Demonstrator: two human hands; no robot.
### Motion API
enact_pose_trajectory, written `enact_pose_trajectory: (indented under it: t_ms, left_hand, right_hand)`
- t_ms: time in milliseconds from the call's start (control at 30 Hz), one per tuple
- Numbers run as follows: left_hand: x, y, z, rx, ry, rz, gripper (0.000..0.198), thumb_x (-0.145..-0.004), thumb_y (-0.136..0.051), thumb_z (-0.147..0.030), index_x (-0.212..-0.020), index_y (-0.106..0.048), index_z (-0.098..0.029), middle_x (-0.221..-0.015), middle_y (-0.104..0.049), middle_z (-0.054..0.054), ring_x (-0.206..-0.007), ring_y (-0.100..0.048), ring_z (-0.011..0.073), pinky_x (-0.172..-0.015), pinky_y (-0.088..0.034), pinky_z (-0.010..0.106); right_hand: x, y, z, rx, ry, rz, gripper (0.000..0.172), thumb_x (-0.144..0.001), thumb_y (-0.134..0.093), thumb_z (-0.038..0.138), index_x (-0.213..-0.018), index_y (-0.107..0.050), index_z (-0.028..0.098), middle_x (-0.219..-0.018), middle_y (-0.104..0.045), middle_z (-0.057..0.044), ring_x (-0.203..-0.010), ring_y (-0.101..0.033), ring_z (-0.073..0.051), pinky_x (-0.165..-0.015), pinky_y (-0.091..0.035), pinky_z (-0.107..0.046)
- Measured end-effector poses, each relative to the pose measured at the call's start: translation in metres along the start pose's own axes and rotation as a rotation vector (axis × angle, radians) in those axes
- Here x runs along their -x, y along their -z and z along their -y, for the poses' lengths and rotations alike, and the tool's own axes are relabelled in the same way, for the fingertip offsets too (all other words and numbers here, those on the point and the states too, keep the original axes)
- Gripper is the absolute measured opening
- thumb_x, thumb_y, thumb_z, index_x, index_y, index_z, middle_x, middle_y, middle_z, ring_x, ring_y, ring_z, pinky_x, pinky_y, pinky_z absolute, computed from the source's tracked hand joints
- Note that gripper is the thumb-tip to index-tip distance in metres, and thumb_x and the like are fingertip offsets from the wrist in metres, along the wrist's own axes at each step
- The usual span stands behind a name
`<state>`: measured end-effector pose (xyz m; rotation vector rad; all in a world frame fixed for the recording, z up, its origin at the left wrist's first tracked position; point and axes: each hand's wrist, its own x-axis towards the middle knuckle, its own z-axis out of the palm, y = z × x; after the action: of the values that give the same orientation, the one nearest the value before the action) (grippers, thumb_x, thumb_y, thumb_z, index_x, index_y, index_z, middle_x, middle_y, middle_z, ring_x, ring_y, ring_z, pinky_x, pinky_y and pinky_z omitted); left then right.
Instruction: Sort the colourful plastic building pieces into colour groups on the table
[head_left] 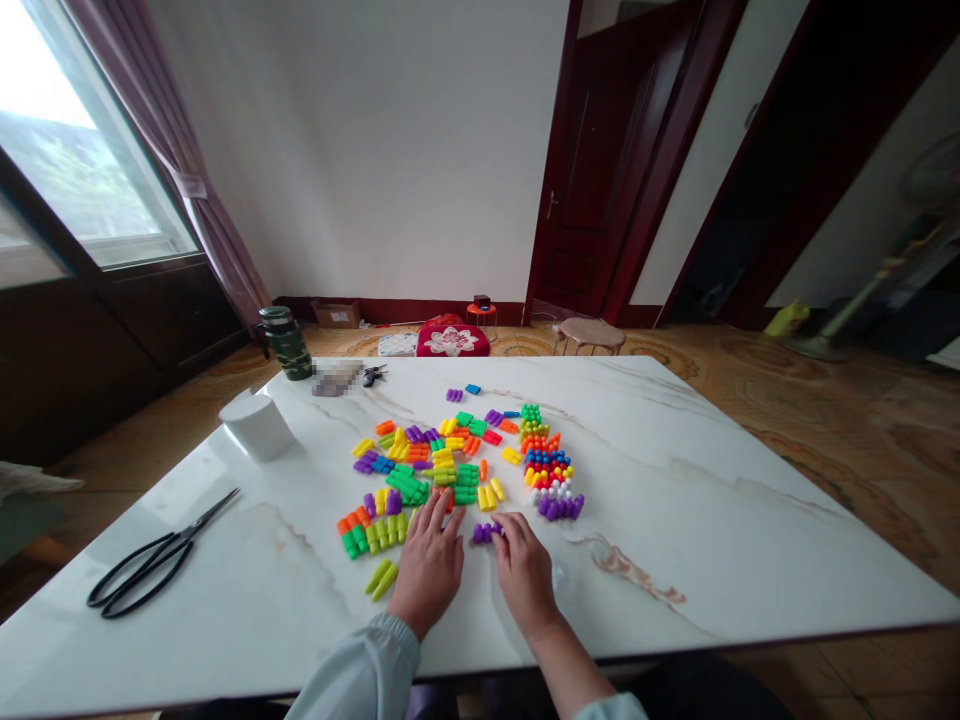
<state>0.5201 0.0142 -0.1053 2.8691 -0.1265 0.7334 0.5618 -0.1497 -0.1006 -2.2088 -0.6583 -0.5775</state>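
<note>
My right hand (526, 570) has its fingers closed at the right end of a short row of purple bullet-shaped toy blocks (484, 533) just above the table. My left hand (429, 562) reaches over the near edge of a loose pile of colourful blocks (409, 487), fingers stretched out; orange-red pieces show around its fingertips. Lime-green blocks (382, 578) lie left of that hand. To the right of the pile stand blocks lined up in coloured rows, with white ones (551, 491) and a purple row (561, 508) nearest me.
Black-handled scissors (154, 568) lie on the left of the white marble-patterned table (697, 520). Behind them are a white box-like container (257, 424), a camouflage flask (286, 343) and a small dark tool (373, 376). A round stool (590, 332) stands beyond the table.
</note>
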Motion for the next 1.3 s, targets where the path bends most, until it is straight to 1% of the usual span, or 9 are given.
enact_pose_trajectory:
  t_ms: [233, 433, 600, 767, 867, 1033, 1100, 1167, 1300]
  left_hand:
    - [-0.001, 0.0, 0.0, 0.007, 0.005, 0.005, 0.041, -0.088, -0.047, -0.015, -0.127, -0.056, -0.021, -0.145, -0.047, 0.01, -0.14, -0.033, 0.0297, -0.109, -0.039, 0.051]
    - [-0.001, 0.002, -0.003, -0.002, 0.009, 0.008, 0.041, -0.088, -0.047, -0.014, -0.127, -0.057, -0.021, -0.145, -0.047, 0.01, -0.14, -0.033, 0.0298, -0.109, -0.039, 0.051]
    - [-0.002, 0.004, -0.004, 0.011, 0.02, 0.009, 0.043, -0.086, -0.047, -0.013, -0.127, -0.057, -0.02, -0.144, -0.048, 0.011, -0.139, -0.034, 0.0298, -0.11, -0.038, 0.051]
    - [-0.002, 0.003, -0.003, 0.035, 0.032, 0.008, 0.044, -0.086, -0.048, -0.014, -0.128, -0.056, -0.022, -0.145, -0.046, 0.01, -0.14, -0.033, 0.0303, -0.11, -0.037, 0.053]
    - [-0.002, 0.003, -0.003, 0.04, 0.041, 0.014, 0.043, -0.087, -0.047, -0.014, -0.128, -0.056, -0.021, -0.145, -0.046, 0.01, -0.14, -0.033, 0.0302, -0.11, -0.037, 0.052]
    - [-0.002, 0.002, -0.003, 0.052, 0.037, 0.009, 0.045, -0.086, -0.047, -0.014, -0.13, -0.055, -0.021, -0.146, -0.046, 0.01, -0.14, -0.033, 0.0304, -0.108, -0.039, 0.053]
    - [-0.002, 0.002, -0.003, 0.058, 0.039, 0.009, 0.045, -0.086, -0.047, -0.013, -0.13, -0.055, -0.021, -0.146, -0.045, 0.01, -0.14, -0.032, 0.0302, -0.108, -0.038, 0.053]
    - [-0.002, 0.003, -0.003, 0.058, 0.04, 0.01, 0.045, -0.085, -0.048, -0.013, -0.129, -0.056, -0.021, -0.145, -0.046, 0.01, -0.14, -0.033, 0.0298, -0.11, -0.037, 0.052]
    - [-0.002, 0.002, -0.002, 0.039, 0.04, 0.014, 0.044, -0.085, -0.048, -0.013, -0.128, -0.057, -0.02, -0.145, -0.047, 0.01, -0.14, -0.033, 0.0301, -0.11, -0.037, 0.052]
  right_hand:
    - [0.002, -0.004, -0.002, 0.041, -0.042, 0.04, 0.033, -0.083, -0.047, 0.005, -0.11, -0.059, 0.021, -0.099, -0.067, -0.005, -0.092, -0.066, -0.019, -0.078, -0.054, -0.03]
    - [0.001, -0.005, -0.007, 0.036, -0.071, 0.021, 0.031, -0.082, -0.046, 0.006, -0.107, -0.059, 0.019, -0.096, -0.067, -0.007, -0.091, -0.066, -0.02, -0.079, -0.055, -0.032]
    - [0.0, 0.006, -0.017, 0.054, -0.086, 0.014, 0.031, -0.081, -0.047, 0.008, -0.107, -0.061, 0.018, -0.097, -0.068, -0.007, -0.089, -0.067, -0.02, -0.077, -0.055, -0.032]
    - [0.0, 0.018, -0.026, 0.066, -0.129, 0.015, 0.028, -0.083, -0.047, 0.015, -0.106, -0.062, 0.018, -0.101, -0.07, -0.009, -0.079, -0.067, -0.019, -0.073, -0.055, -0.033]
    - [-0.007, 0.019, -0.028, 0.064, -0.128, 0.006, 0.028, -0.083, -0.047, 0.016, -0.106, -0.062, 0.017, -0.1, -0.07, -0.01, -0.073, -0.066, -0.019, -0.071, -0.055, -0.033]
    - [-0.034, 0.012, -0.02, 0.006, -0.073, -0.042, 0.026, -0.084, -0.048, 0.017, -0.106, -0.062, 0.016, -0.094, -0.069, -0.01, -0.074, -0.064, -0.018, -0.071, -0.053, -0.032]
    - [-0.042, 0.009, -0.017, 0.006, -0.064, -0.026, 0.026, -0.084, -0.047, 0.016, -0.105, -0.062, 0.016, -0.095, -0.069, -0.01, -0.075, -0.064, -0.019, -0.071, -0.053, -0.032]
    - [-0.042, 0.006, -0.016, 0.026, -0.066, 0.017, 0.025, -0.084, -0.047, 0.014, -0.103, -0.063, 0.016, -0.094, -0.068, -0.009, -0.077, -0.064, -0.019, -0.072, -0.053, -0.033]
    - [-0.025, 0.005, -0.02, 0.031, -0.068, 0.085, 0.03, -0.082, -0.045, 0.009, -0.103, -0.064, 0.018, -0.093, -0.067, -0.007, -0.086, -0.065, -0.02, -0.077, -0.053, -0.032]
